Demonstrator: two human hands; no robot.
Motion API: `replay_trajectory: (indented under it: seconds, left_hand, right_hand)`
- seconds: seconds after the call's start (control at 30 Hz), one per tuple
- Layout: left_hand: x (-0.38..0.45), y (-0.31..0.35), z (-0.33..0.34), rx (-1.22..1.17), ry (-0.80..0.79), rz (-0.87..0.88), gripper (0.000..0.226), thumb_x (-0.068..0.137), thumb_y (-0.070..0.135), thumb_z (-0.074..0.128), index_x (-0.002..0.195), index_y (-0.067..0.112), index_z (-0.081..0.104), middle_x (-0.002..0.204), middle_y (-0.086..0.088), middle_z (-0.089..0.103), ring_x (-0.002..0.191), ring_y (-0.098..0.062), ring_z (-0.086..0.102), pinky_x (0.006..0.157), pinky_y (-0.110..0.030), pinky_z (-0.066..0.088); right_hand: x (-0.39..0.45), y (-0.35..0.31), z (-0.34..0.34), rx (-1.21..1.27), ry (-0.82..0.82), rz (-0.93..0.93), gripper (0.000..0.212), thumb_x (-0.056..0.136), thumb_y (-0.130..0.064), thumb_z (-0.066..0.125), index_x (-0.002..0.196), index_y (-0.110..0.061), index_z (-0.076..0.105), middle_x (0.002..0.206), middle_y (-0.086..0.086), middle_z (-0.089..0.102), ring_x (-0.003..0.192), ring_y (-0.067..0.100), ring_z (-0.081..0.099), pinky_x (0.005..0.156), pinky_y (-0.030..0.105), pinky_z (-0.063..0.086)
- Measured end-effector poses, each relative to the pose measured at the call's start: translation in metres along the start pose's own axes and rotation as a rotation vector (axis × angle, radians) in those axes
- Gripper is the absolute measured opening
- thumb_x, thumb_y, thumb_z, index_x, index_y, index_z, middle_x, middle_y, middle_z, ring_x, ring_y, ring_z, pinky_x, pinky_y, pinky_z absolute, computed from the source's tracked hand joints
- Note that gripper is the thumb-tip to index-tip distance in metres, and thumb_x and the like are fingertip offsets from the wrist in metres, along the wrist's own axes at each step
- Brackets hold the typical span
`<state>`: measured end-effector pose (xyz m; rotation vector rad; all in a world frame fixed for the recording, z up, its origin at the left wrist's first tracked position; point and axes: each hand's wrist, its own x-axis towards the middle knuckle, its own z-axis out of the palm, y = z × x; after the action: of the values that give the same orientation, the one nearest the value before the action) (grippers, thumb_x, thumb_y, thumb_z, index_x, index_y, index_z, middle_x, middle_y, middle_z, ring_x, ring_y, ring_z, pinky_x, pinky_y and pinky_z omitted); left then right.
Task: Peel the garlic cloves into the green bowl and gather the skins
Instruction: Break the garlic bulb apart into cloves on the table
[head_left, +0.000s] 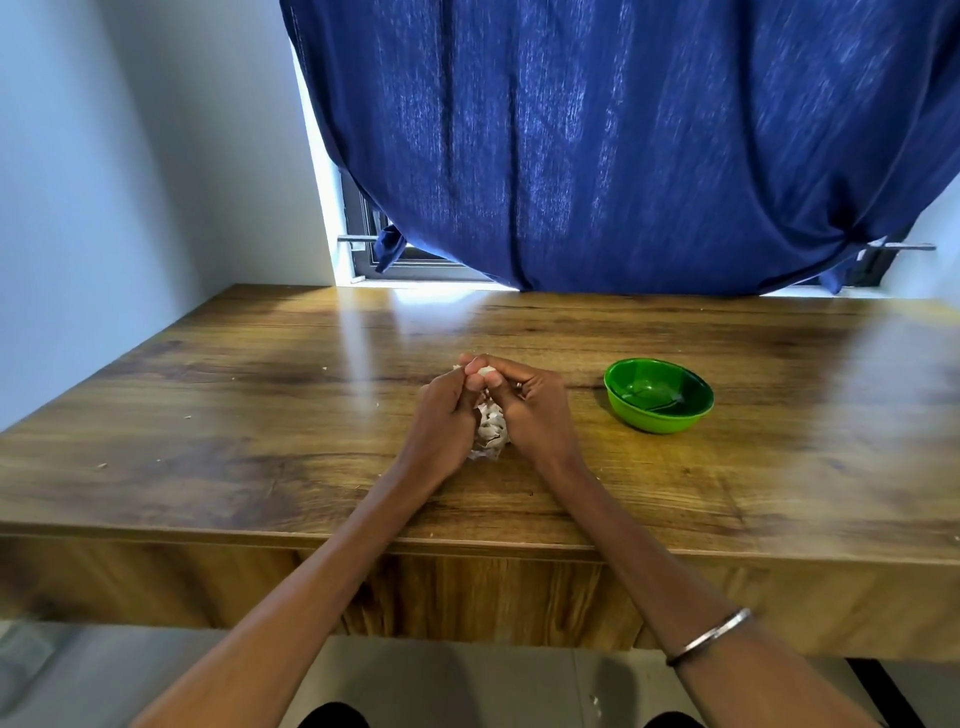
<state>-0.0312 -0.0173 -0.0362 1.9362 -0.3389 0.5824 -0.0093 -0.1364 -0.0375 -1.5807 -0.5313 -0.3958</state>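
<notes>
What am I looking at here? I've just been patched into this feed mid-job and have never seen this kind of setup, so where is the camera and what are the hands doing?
There is no machine: a person works with bare hands, and the single picture comes from a wide-angle camera worn on their head, looking forward and down. The left hand and right hand meet over a wooden table, their fingertips pinching a small white piece, probably a garlic clove. Under the hands lies a pile of papery white garlic skins. To the right stands the green bowl; I can make out no cloves in it. A few skin flecks dot the table. Behind hangs a blue curtain over a window.
</notes>
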Motion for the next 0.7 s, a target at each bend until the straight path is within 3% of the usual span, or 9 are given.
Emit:
replay_trajectory:
  seconds: [0.13,0.23,0.33,0.43,0.53,0.7]
  left_hand:
    - [0.000,0.000,0.001,0.015,0.018,-0.017,0.034,0.108,0.011,0.043,0.084,-0.005,0.060,0.061,-0.001,0.053,0.052,-0.004,0.041,0.048,-0.020,0.030]
    - [0.001,-0.001,0.002,0.009,-0.042,-0.044,0.033,0.109,0.016,0.041,0.091,-0.004,0.061,0.067,-0.009,0.056,0.056,-0.006,0.043,0.052,-0.024,0.035]
    - [0.001,0.001,0.001,0.015,-0.099,-0.055,0.027,0.109,0.013,0.039,0.094,0.005,0.060,0.069,-0.004,0.058,0.057,-0.004,0.049,0.053,-0.020,0.039]
    - [0.001,0.005,-0.002,-0.001,-0.098,-0.039,0.022,0.107,0.005,0.041,0.105,0.000,0.062,0.078,-0.005,0.064,0.065,0.001,0.058,0.057,-0.014,0.045]
    - [0.000,0.005,-0.003,0.002,-0.093,-0.031,0.019,0.102,-0.005,0.044,0.103,0.001,0.062,0.079,-0.011,0.065,0.065,-0.002,0.057,0.057,-0.015,0.046]
    - [0.000,0.004,-0.004,0.056,-0.106,-0.046,0.023,0.099,-0.008,0.046,0.088,0.006,0.060,0.068,0.003,0.057,0.057,0.003,0.053,0.054,-0.013,0.041]
  right_hand:
    - [0.002,0.000,0.002,0.021,-0.008,0.031,0.024,0.097,0.003,0.058,0.109,-0.008,0.076,0.108,-0.005,0.076,0.107,0.001,0.069,0.097,0.020,0.052]
    - [0.001,0.001,0.001,-0.013,0.019,0.032,0.025,0.098,0.001,0.056,0.108,-0.009,0.077,0.106,-0.003,0.077,0.103,0.003,0.070,0.094,0.023,0.055]
    - [-0.001,-0.002,0.000,-0.025,0.053,0.035,0.028,0.099,0.000,0.055,0.110,-0.012,0.077,0.100,0.000,0.078,0.081,0.010,0.072,0.074,0.016,0.055]
    - [-0.003,-0.005,0.001,-0.021,0.047,0.055,0.026,0.100,-0.004,0.056,0.113,-0.014,0.076,0.097,0.000,0.078,0.060,0.011,0.062,0.055,0.019,0.050]
    - [-0.003,-0.006,0.003,-0.045,0.020,0.059,0.023,0.101,-0.008,0.058,0.113,-0.015,0.076,0.090,-0.001,0.076,0.064,0.015,0.066,0.054,0.022,0.053]
    - [-0.004,-0.008,0.003,-0.103,0.089,0.001,0.021,0.097,-0.005,0.061,0.103,-0.014,0.078,0.091,-0.004,0.078,0.069,0.020,0.072,0.057,0.028,0.059]
